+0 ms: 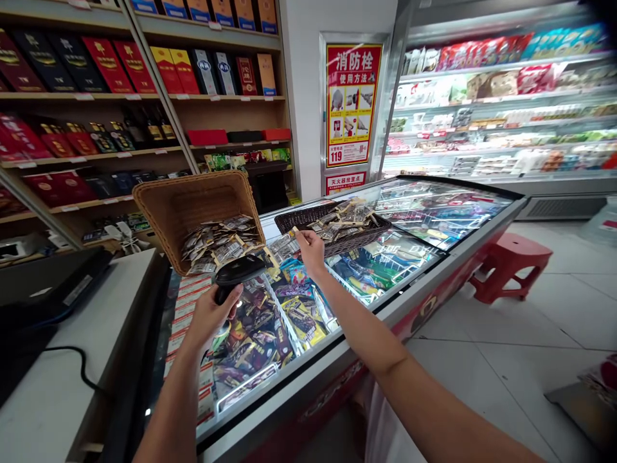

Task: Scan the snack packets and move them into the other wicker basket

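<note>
My left hand [214, 315] is wrapped round the handle of a black barcode scanner [240, 269], its head pointing right. In my right hand [312, 249] a small clear snack packet [284, 247] is pinched by its edge, just in front of the scanner. Behind the scanner a tan wicker basket [193, 190] lies tipped toward me, with many similar packets [224, 241] in it. A dark brown woven basket [332, 247] holding more packets [349, 218] stands beyond my right hand. Both baskets rest on the glass top of a chest freezer [409, 257].
Ice cream packs [255, 328] show through the freezer's glass. A counter [110, 321] with a black device [53, 289] and a cable runs along the left. A red stool [513, 263] stands on the floor at right. Shelves of boxes [106, 64] and a refrigerated display [496, 109] line the back.
</note>
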`<move>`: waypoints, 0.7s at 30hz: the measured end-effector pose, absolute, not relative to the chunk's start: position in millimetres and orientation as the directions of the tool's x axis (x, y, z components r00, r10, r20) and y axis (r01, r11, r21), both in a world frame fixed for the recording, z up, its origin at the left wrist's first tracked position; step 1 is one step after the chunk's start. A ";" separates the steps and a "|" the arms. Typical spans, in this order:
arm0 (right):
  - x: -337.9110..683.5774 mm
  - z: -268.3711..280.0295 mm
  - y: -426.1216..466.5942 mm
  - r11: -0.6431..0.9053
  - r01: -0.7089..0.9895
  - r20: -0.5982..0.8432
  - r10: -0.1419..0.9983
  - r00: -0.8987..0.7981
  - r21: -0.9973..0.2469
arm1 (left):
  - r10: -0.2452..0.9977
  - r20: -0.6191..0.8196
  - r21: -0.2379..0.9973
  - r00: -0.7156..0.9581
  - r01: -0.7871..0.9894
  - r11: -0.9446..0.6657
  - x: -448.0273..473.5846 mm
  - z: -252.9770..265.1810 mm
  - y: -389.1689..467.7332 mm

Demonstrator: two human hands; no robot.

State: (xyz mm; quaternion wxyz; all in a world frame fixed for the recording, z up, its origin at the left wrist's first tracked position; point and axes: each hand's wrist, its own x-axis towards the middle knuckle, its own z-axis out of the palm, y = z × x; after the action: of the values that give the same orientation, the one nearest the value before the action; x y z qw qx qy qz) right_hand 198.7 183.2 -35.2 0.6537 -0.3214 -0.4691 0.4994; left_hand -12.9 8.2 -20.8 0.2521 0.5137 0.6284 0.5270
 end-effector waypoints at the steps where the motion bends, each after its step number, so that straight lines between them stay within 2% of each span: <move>1: 199.7 -35.1 184.9 0.288 -0.351 0.283 0.957 0.068 -0.891 | 0.917 0.221 0.920 -0.331 0.383 -0.083 -12.2 -19.6 7.5; 12: 202.4 -32.2 182.3 0.295 -0.323 0.293 0.954 0.054 -0.899 | 0.950 0.168 0.898 -0.264 0.438 -0.038 -5.4 -3.8 1.2; 21: 203.6 -31.7 179.9 0.296 -0.301 0.300 0.953 0.036 -0.906 | 0.945 0.158 0.886 -0.288 0.463 -0.008 -3.1 -2.2 1.6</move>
State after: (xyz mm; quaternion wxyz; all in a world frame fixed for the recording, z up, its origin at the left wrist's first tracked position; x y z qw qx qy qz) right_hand 203.6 179.9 -31.7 0.6384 -0.3324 -0.4905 0.4914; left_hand -3.1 1.6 -2.2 0.2597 0.5374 0.6547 0.4639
